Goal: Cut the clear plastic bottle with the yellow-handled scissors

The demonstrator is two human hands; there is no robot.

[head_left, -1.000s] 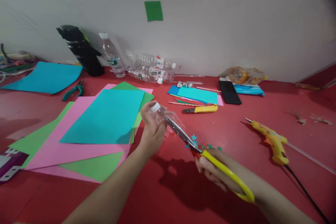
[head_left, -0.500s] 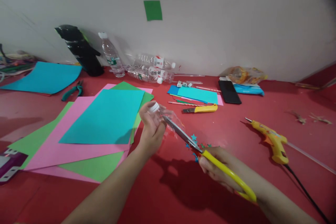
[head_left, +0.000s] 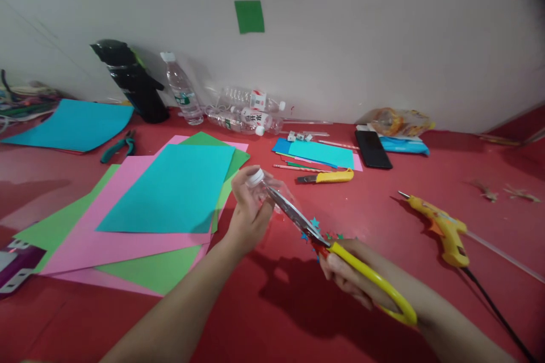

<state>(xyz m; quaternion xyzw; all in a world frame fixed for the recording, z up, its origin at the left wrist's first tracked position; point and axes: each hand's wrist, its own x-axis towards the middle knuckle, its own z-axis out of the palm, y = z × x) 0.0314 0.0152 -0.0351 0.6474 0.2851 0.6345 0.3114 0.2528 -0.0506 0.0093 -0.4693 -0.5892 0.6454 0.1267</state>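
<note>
My left hand (head_left: 249, 212) is closed around a clear plastic bottle top (head_left: 276, 186) with a white screw cap (head_left: 256, 177). It is held up above the red table. My right hand (head_left: 353, 272) grips scissors (head_left: 370, 277) with yellow handles. Their metal blades reach up and left to the clear plastic just beside the left fingers; the blades look nearly closed, and how far they bite into the plastic is hard to see. Small blue and green paper stars (head_left: 315, 222) lie on the table behind the blades, partly hidden by them.
Coloured paper sheets (head_left: 170, 193) lie left, with pliers (head_left: 119, 147) behind. Plastic bottles (head_left: 244, 113) and a black flask (head_left: 131, 85) are along the wall. A yellow utility knife (head_left: 327, 176), a phone (head_left: 373, 149) and a yellow glue gun (head_left: 438, 227) with its cord lie to the right.
My left hand and the capped bottle top have shifted slightly right, and the cap has tilted more upright. The scissors stay at the plastic, with their blades almost unmoved.
</note>
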